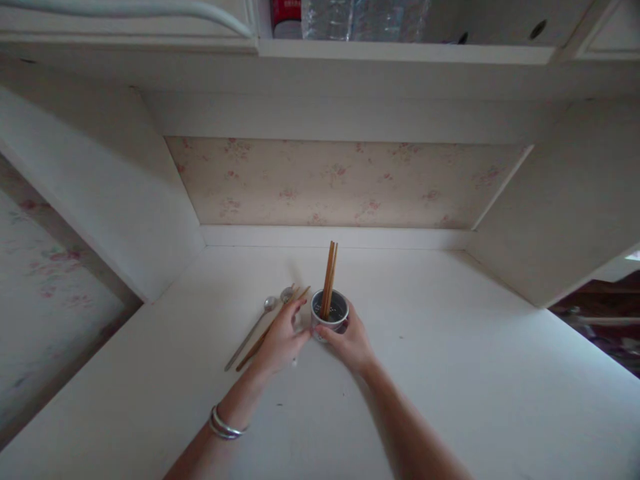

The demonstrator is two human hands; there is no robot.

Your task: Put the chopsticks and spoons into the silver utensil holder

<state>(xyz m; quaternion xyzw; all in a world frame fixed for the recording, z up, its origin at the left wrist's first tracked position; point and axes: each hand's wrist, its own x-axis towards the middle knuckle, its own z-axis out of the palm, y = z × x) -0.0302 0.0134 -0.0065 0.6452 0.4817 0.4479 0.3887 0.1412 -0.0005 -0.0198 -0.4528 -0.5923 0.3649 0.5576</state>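
A metal utensil holder point(329, 327), round and perforated at the bottom, stands on the white desk with several wooden chopsticks point(329, 280) upright in it. My right hand point(353, 339) is wrapped round its right side, the thumb across the front. On the left, my left hand point(284, 337) has thumb and fingers apart, the thumb close to the holder's wall; whether it touches cannot be told. Beside and partly beneath that hand lie a long-handled metal spoon point(250, 337), more wooden chopsticks point(253, 351) and a second spoon point(287, 294), whose handle is hidden.
The white desk surface point(465, 360) spreads to both sides. Behind it rises a floral wall panel point(330, 183) between white side walls. Overhead, a shelf edge point(405, 52) carries clear plastic bottles point(350, 20) and a red item point(287, 15).
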